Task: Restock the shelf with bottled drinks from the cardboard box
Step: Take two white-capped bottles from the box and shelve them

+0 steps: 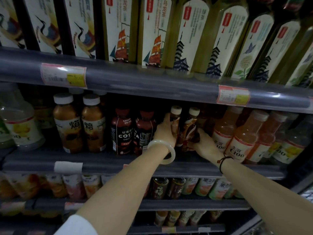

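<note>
Gripping two bottles, one per hand: left hand [166, 131] wraps the left bottle [176, 111], right hand [204, 144] clasps the right bottle [190, 126] low down. Both brown, cream-capped, red-brown labels, on the middle shelf [101, 165] between two dark Costa bottles [122, 133] and the orange C100 bottles [237, 145].

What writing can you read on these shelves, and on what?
"COSTA" on dark brown coffee bottles
"乌龙茶" on tall ship-label bottles
"绿茶" on tall pagoda-label bottle
"水溶 C100" on orange juice bottles
"焙" on white-capped brown bottles
Pink price tags: blurred
Held brown bottles: unreadable
</note>
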`<state>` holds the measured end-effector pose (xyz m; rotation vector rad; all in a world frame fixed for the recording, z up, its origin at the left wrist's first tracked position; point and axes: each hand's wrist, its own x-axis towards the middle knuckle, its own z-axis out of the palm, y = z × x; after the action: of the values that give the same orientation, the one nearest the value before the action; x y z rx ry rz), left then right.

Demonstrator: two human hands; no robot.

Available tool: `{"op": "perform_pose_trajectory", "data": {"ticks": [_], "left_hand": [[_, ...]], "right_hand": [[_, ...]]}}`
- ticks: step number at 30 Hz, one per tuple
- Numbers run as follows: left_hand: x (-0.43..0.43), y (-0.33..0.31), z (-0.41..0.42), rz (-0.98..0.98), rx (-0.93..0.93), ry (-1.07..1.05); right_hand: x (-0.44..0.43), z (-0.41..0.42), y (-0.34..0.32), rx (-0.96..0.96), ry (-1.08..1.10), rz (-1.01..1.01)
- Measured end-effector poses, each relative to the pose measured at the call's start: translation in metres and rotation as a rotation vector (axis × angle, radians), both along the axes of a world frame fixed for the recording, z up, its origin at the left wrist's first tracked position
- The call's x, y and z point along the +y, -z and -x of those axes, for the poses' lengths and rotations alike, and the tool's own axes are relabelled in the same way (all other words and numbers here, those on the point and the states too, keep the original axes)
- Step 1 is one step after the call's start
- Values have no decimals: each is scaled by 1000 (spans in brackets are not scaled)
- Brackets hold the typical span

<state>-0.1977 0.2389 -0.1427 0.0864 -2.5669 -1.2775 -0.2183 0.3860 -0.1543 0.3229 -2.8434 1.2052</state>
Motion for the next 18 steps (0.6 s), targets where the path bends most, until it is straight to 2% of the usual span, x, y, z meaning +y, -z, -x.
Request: {"op": "perform_pose_trajectory", "data": {"ticks": [8,14,18], "left_hand": [[-1,-1,-2,-37,3,14],[-1,-5,-6,5,-99,-12],[-2,-7,-19,-11,-121,66]], "right_hand": [[3,2,4,-14,-21,73],[2,-1,6,-66,34,38],[-4,-8,1,-33,76,-25]]}}
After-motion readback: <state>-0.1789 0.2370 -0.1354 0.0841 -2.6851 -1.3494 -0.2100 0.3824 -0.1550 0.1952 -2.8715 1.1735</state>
